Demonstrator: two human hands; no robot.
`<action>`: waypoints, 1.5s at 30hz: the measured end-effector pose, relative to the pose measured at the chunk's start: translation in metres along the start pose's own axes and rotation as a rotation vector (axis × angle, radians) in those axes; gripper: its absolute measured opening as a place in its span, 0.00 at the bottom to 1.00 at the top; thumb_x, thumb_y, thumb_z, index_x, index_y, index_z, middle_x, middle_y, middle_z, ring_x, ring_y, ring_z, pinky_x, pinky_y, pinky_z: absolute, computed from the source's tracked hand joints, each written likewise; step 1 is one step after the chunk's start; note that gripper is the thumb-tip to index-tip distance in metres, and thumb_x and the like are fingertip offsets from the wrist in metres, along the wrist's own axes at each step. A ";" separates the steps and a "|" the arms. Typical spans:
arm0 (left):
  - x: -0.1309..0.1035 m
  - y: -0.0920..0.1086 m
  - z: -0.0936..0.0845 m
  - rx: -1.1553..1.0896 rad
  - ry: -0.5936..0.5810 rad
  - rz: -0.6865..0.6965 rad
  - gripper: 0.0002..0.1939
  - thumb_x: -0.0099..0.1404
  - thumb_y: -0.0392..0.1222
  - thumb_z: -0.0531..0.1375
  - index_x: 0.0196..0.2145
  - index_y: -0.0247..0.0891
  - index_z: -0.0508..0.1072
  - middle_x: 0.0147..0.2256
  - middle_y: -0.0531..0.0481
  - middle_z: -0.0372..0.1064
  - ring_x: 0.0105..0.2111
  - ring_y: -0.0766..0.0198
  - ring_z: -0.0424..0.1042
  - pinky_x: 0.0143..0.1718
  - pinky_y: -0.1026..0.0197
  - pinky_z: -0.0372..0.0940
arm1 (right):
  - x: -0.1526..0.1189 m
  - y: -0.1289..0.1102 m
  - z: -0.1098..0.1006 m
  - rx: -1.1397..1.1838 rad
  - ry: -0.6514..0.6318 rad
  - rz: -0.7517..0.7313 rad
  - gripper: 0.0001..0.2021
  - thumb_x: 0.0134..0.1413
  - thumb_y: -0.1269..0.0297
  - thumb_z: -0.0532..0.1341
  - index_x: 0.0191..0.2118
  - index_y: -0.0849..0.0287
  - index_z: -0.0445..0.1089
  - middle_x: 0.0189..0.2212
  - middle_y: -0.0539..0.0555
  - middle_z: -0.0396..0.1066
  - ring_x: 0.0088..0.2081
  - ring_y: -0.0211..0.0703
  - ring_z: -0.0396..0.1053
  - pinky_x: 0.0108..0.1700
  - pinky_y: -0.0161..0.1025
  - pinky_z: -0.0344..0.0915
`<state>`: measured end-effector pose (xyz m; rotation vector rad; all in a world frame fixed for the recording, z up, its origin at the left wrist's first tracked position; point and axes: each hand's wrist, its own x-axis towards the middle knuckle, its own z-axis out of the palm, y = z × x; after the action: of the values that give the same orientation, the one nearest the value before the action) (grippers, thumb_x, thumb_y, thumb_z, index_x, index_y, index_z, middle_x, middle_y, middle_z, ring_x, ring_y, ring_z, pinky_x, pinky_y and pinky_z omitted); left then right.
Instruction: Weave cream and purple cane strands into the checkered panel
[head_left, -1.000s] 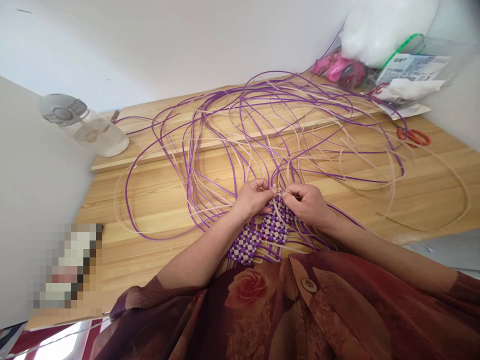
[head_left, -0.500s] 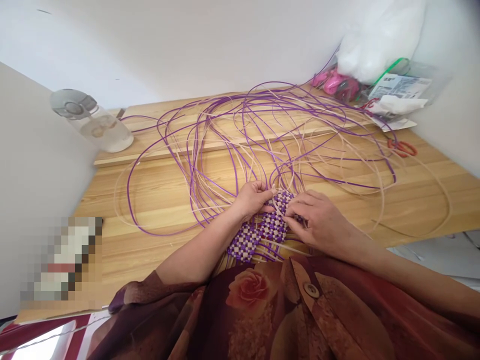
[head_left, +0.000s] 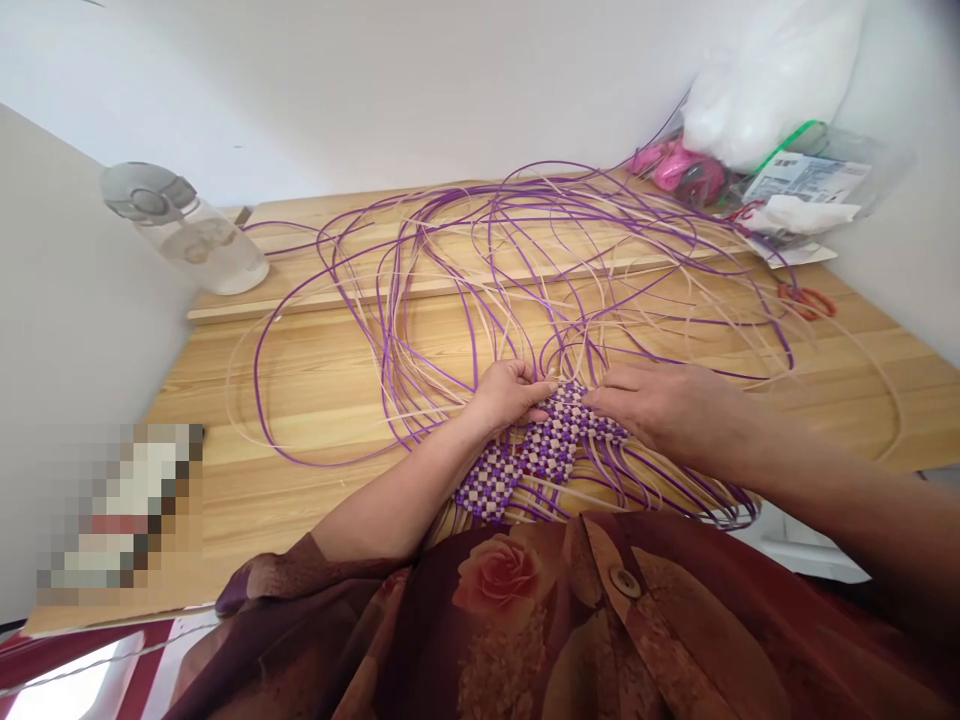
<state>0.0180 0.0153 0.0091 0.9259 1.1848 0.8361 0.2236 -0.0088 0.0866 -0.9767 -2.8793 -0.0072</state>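
A purple-and-cream checkered woven piece (head_left: 553, 448) lies at the table's front edge, against the floral shirt. My left hand (head_left: 508, 396) pinches its upper left edge between thumb and fingers. At its upper right edge is my right hand (head_left: 656, 405), fingertips pressed together on what looks like a cream strand. The fingertips hide most of that strand. Long loose purple and cream strands (head_left: 442, 285) fan out from the weave across the table. More strands (head_left: 675, 485) hang from its right side, below my right wrist.
A clear bottle with a grey lid (head_left: 214, 250) stands at the back left. Orange-handled scissors (head_left: 806, 302), a pink bundle (head_left: 679, 170) and plastic bags (head_left: 772, 90) sit at the right. A blurred-out object (head_left: 142, 505) lies at the left on the wooden table (head_left: 255, 530).
My right hand has turned over and its fingers have closed together, uncovering the weave's right part and the strands below it. My left hand keeps its pinch.
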 end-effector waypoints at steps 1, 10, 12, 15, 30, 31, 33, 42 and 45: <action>0.000 0.000 0.000 -0.004 -0.001 0.000 0.15 0.53 0.34 0.69 0.23 0.35 0.64 0.16 0.62 0.57 0.15 0.75 0.61 0.17 0.72 0.64 | 0.003 0.002 -0.001 -0.004 -0.040 -0.017 0.10 0.59 0.74 0.55 0.34 0.57 0.73 0.30 0.54 0.72 0.29 0.41 0.67 0.31 0.38 0.57; -0.001 0.004 -0.001 -0.051 -0.019 -0.051 0.12 0.53 0.32 0.68 0.23 0.33 0.66 0.19 0.57 0.62 0.17 0.74 0.65 0.19 0.71 0.67 | 0.059 0.038 0.021 0.181 -0.051 0.023 0.12 0.61 0.67 0.55 0.37 0.58 0.77 0.35 0.54 0.77 0.39 0.45 0.71 0.43 0.40 0.60; -0.001 0.006 0.000 -0.062 0.001 -0.059 0.12 0.54 0.33 0.67 0.22 0.33 0.66 0.20 0.57 0.60 0.18 0.74 0.63 0.20 0.69 0.69 | 0.063 0.045 0.029 0.199 -0.087 0.015 0.12 0.60 0.68 0.56 0.38 0.57 0.78 0.35 0.53 0.78 0.38 0.44 0.72 0.41 0.39 0.60; -0.003 0.008 0.000 -0.094 -0.010 -0.033 0.14 0.54 0.38 0.68 0.21 0.33 0.67 0.21 0.56 0.59 0.20 0.74 0.62 0.20 0.69 0.70 | 0.064 0.048 0.035 0.218 -0.105 0.022 0.11 0.58 0.69 0.56 0.36 0.56 0.77 0.32 0.52 0.78 0.35 0.43 0.72 0.38 0.38 0.59; -0.001 0.011 -0.002 -0.150 -0.010 -0.103 0.10 0.50 0.30 0.69 0.21 0.31 0.70 0.22 0.53 0.66 0.19 0.73 0.66 0.18 0.70 0.68 | 0.035 0.041 0.033 0.101 0.086 -0.055 0.09 0.61 0.66 0.57 0.35 0.59 0.75 0.36 0.58 0.74 0.41 0.48 0.68 0.47 0.45 0.62; -0.001 0.011 -0.002 -0.155 -0.012 -0.102 0.10 0.50 0.29 0.68 0.21 0.31 0.70 0.22 0.53 0.66 0.19 0.73 0.66 0.18 0.71 0.68 | 0.034 0.039 0.031 0.095 0.070 -0.041 0.09 0.60 0.68 0.57 0.33 0.60 0.74 0.34 0.58 0.73 0.40 0.48 0.67 0.47 0.46 0.61; -0.001 0.010 -0.003 -0.154 -0.018 -0.104 0.09 0.50 0.29 0.68 0.21 0.30 0.70 0.22 0.53 0.66 0.19 0.74 0.66 0.18 0.71 0.69 | 0.031 0.031 0.021 0.156 0.031 -0.033 0.08 0.58 0.68 0.57 0.31 0.60 0.73 0.32 0.57 0.72 0.39 0.48 0.68 0.47 0.46 0.61; -0.001 0.009 -0.004 -0.146 -0.019 -0.099 0.11 0.49 0.28 0.70 0.22 0.31 0.70 0.21 0.54 0.67 0.19 0.72 0.69 0.21 0.69 0.70 | 0.042 0.010 0.012 0.988 -0.032 0.179 0.09 0.60 0.59 0.59 0.34 0.60 0.70 0.32 0.53 0.73 0.33 0.39 0.71 0.37 0.38 0.68; 0.000 0.009 -0.004 -0.170 -0.027 -0.094 0.12 0.47 0.29 0.71 0.23 0.30 0.70 0.22 0.54 0.67 0.20 0.73 0.69 0.21 0.69 0.71 | 0.048 0.021 0.033 1.083 0.072 0.403 0.12 0.53 0.57 0.65 0.33 0.61 0.69 0.26 0.52 0.72 0.25 0.36 0.69 0.28 0.35 0.66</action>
<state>0.0132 0.0194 0.0168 0.7357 1.1067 0.8322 0.1958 0.0383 0.0581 -1.1570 -1.9991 1.3161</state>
